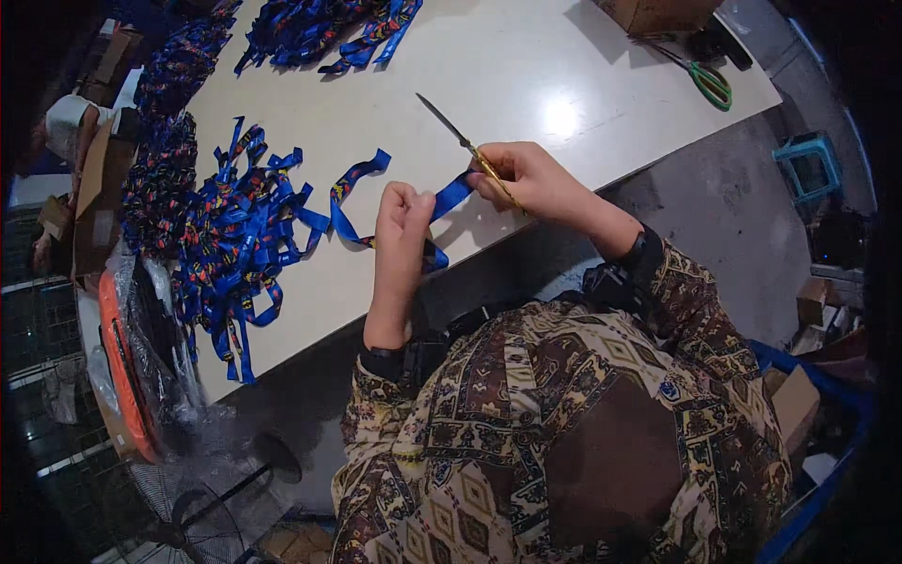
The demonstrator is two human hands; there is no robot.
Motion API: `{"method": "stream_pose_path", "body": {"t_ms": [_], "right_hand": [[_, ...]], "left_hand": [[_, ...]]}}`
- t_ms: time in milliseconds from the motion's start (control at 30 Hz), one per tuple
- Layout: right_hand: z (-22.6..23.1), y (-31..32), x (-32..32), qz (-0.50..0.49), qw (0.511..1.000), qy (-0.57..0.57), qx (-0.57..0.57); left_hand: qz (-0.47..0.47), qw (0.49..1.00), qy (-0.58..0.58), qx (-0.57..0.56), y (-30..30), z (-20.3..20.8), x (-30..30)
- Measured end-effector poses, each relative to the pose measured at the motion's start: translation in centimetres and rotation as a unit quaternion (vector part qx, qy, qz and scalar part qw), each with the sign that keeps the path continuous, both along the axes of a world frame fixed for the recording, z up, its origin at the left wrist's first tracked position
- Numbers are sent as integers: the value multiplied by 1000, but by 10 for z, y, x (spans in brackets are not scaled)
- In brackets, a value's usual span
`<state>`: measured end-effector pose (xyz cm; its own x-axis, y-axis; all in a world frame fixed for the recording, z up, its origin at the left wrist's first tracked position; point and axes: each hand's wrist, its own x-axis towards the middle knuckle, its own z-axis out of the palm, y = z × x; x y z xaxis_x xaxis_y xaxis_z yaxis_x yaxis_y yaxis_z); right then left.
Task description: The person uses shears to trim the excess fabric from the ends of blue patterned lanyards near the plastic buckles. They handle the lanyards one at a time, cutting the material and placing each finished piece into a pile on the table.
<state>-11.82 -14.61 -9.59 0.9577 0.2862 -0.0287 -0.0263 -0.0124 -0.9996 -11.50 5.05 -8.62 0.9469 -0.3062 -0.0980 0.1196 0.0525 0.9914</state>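
Observation:
My left hand (pixel 399 240) is closed over a blue printed ribbon (pixel 453 196) above the table's near edge. The ribbon runs on to the fingers of my right hand (pixel 531 180), and a loose curling length lies left of my left hand. My right hand also holds a pair of gold-handled scissors (pixel 443 119), its blades together and pointing up and left, away from the ribbon. Just left of my left hand, a tangled heap of similar ribbons (pixel 235 226) covers part of the table, with black, red and yellow prints on blue.
More ribbon bundles (pixel 324 33) lie at the back of the white table (pixel 573 56). At its far right are green-handled scissors (pixel 711 85) and a cardboard box (pixel 658 14). An orange item in clear plastic (pixel 124 367) stands left. A fan (pixel 202 508) and a blue stool (pixel 810 167) are off the table.

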Motion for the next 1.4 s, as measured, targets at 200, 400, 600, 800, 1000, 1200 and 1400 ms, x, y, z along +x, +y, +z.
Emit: {"method": "stream_pose_path", "body": {"t_ms": [200,400,600,800,1000,1200,1400], "right_hand": [[2,-5,6,10,997,31,69],[4,1,11,43,994,34,94],[0,3,1,27,999,-30,-9],[-1,7,-8,-28,995,-80,-54],[10,7,-1,-43,985,-138,-95],[17,4,3,-91,974,-173,-116],[24,-9,1,-178,968,-168,-59]], "left_hand": [[-3,997,61,51,5,-4,7],[13,999,-4,51,-13,19,7],[-93,975,-60,193,-1,-4,8],[-128,968,-57,209,1,1,3],[-179,964,-17,194,-3,13,14],[-176,972,-52,147,-6,17,16],[-219,958,25,183,22,27,18]]}}
